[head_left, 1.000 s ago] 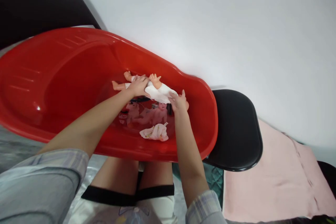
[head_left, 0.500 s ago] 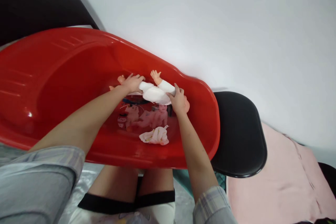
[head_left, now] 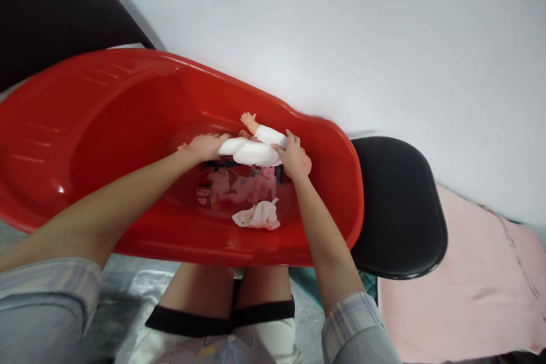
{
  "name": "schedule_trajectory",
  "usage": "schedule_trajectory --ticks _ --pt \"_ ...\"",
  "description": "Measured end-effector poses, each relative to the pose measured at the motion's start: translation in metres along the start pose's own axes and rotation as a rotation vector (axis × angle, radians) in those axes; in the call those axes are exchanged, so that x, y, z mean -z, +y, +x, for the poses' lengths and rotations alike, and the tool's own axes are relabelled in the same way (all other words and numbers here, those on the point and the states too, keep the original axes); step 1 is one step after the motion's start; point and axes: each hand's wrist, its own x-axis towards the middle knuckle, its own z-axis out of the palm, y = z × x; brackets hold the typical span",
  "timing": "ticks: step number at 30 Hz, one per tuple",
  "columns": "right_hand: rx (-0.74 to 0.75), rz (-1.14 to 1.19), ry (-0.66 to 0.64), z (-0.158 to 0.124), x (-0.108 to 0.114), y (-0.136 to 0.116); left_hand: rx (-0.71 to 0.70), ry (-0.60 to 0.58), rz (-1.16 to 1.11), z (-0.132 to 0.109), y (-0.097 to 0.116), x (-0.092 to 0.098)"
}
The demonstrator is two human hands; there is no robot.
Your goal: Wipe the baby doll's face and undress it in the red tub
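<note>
1. A doll [head_left: 256, 148] in white clothing is held low inside the red tub [head_left: 128, 119], toward its narrower right end, lying roughly level.
2. Its long axis runs left to right between the two hands; one small arm points up and away toward the far rim.
3. The left hand [head_left: 203, 147] is laid over the doll's leg end, fingers curled down on it (the legs themselves are hidden under the hand).
4. The right hand [head_left: 293, 159] is closed around the head end, thumb on the white cloth; the grip on both sides is pressed onto the doll, not spread.
5. Both hands are equally close, one at each end.
6. A crumpled washcloth [head_left: 257, 216] lies on the tub floor, nearer the body and apart from the doll; printed pictures show on the floor beneath.
7. A black stool seat [head_left: 401, 210] stands just right of the tub, a pink towel [head_left: 464, 284] beyond it, a plain white wall [head_left: 384, 40] behind.
</note>
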Motion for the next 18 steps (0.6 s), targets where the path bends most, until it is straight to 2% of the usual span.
schedule_trajectory --ticks 4,6,8,11,13,16,18 --pt "0.046 0.017 0.010 0.000 0.003 0.008 0.074 0.079 -0.041 0.012 -0.005 -0.015" --pt "0.079 0.016 -0.005 0.002 0.003 0.014 0.085 0.103 -0.055 0.017 -0.006 -0.017" --pt "0.095 0.003 -0.026 0.005 0.002 0.019 0.067 0.183 -0.060 0.018 -0.006 -0.017" --pt "0.093 -0.020 -0.042 0.009 0.000 0.022 -0.083 0.388 -0.065 0.012 -0.003 -0.018" --pt "0.097 -0.026 -0.046 0.012 0.000 0.021 -0.224 0.472 -0.055 0.007 0.006 -0.018" --pt "0.092 -0.027 -0.058 0.017 0.001 0.018 -0.403 0.519 0.018 0.008 0.033 -0.009" --pt "0.098 -0.028 -0.072 0.019 0.005 0.016 -0.476 0.508 0.080 0.016 0.057 0.001"
